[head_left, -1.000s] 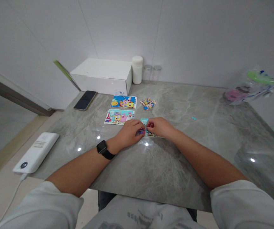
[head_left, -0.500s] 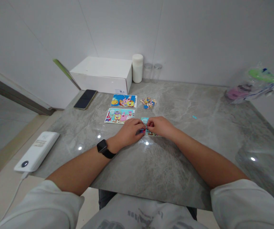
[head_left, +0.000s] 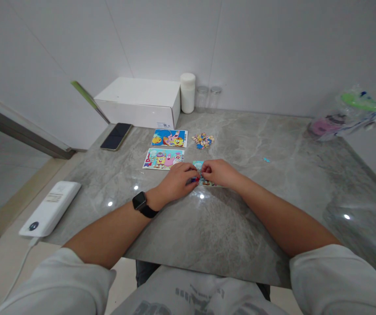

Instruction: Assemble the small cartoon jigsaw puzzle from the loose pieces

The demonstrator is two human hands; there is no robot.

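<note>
Between my hands a small, partly assembled jigsaw puzzle [head_left: 198, 164] lies on the grey marbled table; my fingers cover much of it. My left hand [head_left: 180, 178], with a black watch on the wrist, curls its fingers and thumb at the puzzle's left edge and holds it. Fingertips pinched together, my right hand [head_left: 220, 172] presses a puzzle piece, mostly hidden, at the middle of the puzzle. Just beyond my left hand is a picture card [head_left: 163, 158] of cartoon characters, with a blue picture card [head_left: 169, 138] behind it. A pile of loose puzzle pieces [head_left: 203, 141] lies to their right.
One light-blue piece [head_left: 266, 160] lies apart on the right. Along the back stand a white box [head_left: 135, 105], a white bottle [head_left: 187, 94] and two clear jars [head_left: 208, 99]. A phone [head_left: 116, 136], a white power bank [head_left: 50, 208] and a plastic bag [head_left: 342, 116] lie near the sides.
The right fingertips have shifted very slightly over the puzzle. My left hand stays at the puzzle's edge, and the view has tilted a little.
</note>
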